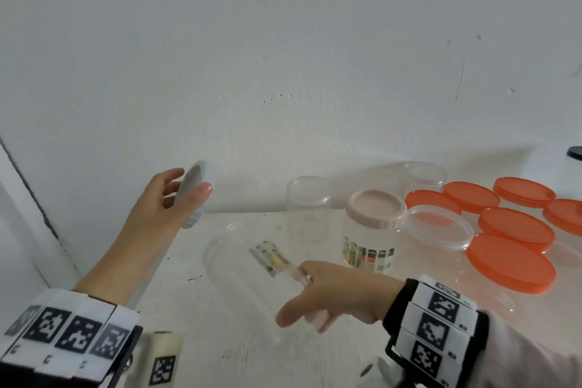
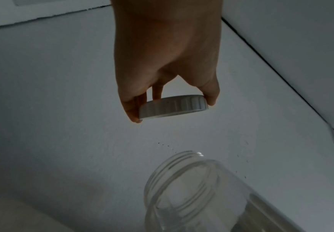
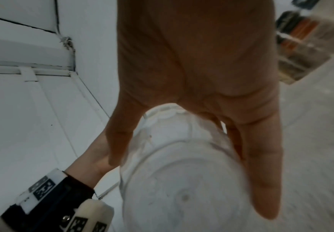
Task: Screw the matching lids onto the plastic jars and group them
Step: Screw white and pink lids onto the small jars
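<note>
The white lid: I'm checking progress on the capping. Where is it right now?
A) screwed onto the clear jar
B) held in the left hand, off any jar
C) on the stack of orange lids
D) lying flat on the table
B: the left hand grips the white lid in the air, apart from the open jar.

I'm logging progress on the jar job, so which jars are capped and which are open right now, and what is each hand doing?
White lid: off any jar, gripped in left hand.
Clear jar: uncapped, tilted, held by right hand.
Tall clear jar: upright, open, no lid.
Labelled jar: upright, pink lid on.
Shallow clear tub: uncovered.
Orange lids: covering low tubs.
</note>
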`<action>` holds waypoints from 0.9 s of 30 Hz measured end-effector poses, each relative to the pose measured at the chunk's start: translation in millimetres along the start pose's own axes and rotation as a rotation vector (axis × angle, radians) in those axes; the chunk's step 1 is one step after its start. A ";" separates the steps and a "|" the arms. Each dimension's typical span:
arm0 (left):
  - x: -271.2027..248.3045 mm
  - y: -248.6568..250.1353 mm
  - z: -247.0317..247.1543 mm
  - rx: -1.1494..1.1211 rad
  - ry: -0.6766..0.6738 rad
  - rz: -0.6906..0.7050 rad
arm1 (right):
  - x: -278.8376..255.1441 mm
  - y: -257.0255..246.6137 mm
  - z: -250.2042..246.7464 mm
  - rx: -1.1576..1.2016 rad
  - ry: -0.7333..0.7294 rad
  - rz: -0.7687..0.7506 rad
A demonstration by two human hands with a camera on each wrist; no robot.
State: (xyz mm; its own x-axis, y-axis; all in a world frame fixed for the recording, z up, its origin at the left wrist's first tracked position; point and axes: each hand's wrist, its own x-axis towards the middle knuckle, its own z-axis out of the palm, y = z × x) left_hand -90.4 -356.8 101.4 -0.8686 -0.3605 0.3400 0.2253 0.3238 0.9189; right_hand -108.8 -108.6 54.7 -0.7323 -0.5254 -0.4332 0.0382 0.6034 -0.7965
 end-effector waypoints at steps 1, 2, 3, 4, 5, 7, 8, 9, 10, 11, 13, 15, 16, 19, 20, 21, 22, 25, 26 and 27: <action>1.3 2.4 2.0 -0.002 -0.018 0.003 | -0.9 5.2 -0.2 0.060 -0.043 0.007; 2.1 4.4 4.1 0.003 -0.039 0.003 | -2.2 9.7 -0.4 0.104 -0.069 0.004; 1.9 6.6 6.2 0.013 -0.062 0.003 | -3.5 12.8 -0.6 0.123 -0.068 -0.011; 1.3 8.4 8.6 0.026 -0.086 0.005 | -4.4 15.4 -1.3 0.115 -0.048 -0.026; 0.6 10.0 11.1 0.040 -0.108 0.008 | -4.7 17.3 -1.9 0.095 -0.018 -0.043; -1.0 14.0 15.7 0.057 -0.153 0.014 | -2.9 19.9 -2.6 0.052 0.042 -0.075; -1.8 16.4 18.0 0.061 -0.178 0.019 | -1.2 21.0 -2.6 0.036 0.064 -0.089; -2.5 19.0 20.0 0.065 -0.205 0.025 | 0.7 21.8 -2.4 0.022 0.082 -0.106; -3.0 21.5 21.9 0.069 -0.230 0.032 | 2.6 22.5 -2.4 0.011 0.096 -0.125; -3.3 23.9 23.9 0.074 -0.252 0.038 | 5.1 23.1 -2.7 0.006 0.110 -0.143; -4.3 27.9 28.0 0.082 -0.287 0.047 | 10.9 24.4 -3.6 0.011 0.132 -0.168; -5.1 31.3 32.4 0.089 -0.317 0.061 | 17.0 25.6 -3.8 0.005 0.162 -0.180; -5.6 32.3 34.4 0.092 -0.331 0.067 | 20.0 26.9 -3.7 -0.009 0.176 -0.181; -8.4 34.2 39.7 0.142 -0.388 0.064 | 25.8 33.8 -3.4 -0.062 0.192 -0.177; -9.2 33.7 41.3 0.169 -0.406 0.058 | 26.6 37.1 -3.3 -0.073 0.190 -0.172; -10.0 32.9 42.9 0.196 -0.422 0.051 | 26.8 40.4 -3.3 -0.077 0.186 -0.165; -10.8 31.6 44.5 0.223 -0.436 0.045 | 26.6 43.6 -3.4 -0.076 0.181 -0.160; -13.0 29.0 49.4 0.295 -0.464 0.029 | 24.7 50.3 -5.5 -0.077 0.162 -0.152; -14.1 29.1 51.2 0.320 -0.475 0.033 | 23.3 51.1 -6.9 -0.074 0.153 -0.152; -15.3 29.2 52.6 0.343 -0.491 0.040 | 21.4 50.8 -8.7 -0.060 0.144 -0.157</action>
State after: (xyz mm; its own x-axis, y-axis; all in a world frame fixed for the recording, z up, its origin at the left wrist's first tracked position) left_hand -93.8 -295.8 112.5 -0.9830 0.0774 0.1662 0.1779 0.6223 0.7623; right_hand -128.5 -84.0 8.6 -0.8156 -0.5273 -0.2382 -0.1210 0.5580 -0.8210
